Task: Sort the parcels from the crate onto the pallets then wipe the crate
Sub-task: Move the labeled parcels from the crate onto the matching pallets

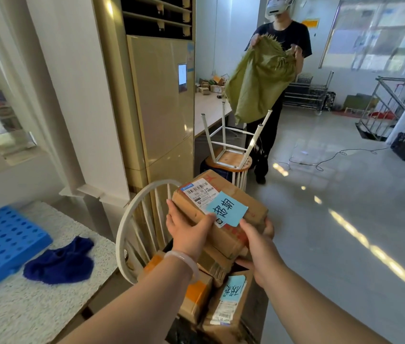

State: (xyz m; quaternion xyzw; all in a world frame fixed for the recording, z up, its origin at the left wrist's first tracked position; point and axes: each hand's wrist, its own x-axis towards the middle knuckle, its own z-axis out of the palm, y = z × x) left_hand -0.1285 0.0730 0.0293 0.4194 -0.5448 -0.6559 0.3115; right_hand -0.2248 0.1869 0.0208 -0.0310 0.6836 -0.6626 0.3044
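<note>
At the far left, on a speckled table [35, 311], a blue perforated pallet [2, 244] lies flat, with a crumpled dark blue cloth [60, 263] just beside it. Right of the table stands a white spindle-back chair [134, 219].

The left hand [187, 228], a pale bangle [184, 261] on its wrist, reaches forward and grips the near left edge of a cardboard parcel [253, 207]. Its fingers curl round the side and its thumb lies on top. The parcel is held tilted in the air above the crate [181, 331], where more parcels [196, 294] lie packed together.

On the held parcel's top are a white shipping label [200, 191] with barcodes, its print too small to read, and a light blue note [227, 208] with two handwritten black Chinese characters. A similar note [233, 288] sits on a lower parcel.

The right hand [256, 242] holds the parcel's near right corner, thumb on top by the note and fingers curled underneath.

Farther right, another person shakes out a green sack [258, 78] behind an upturned stool [231, 145].
</note>
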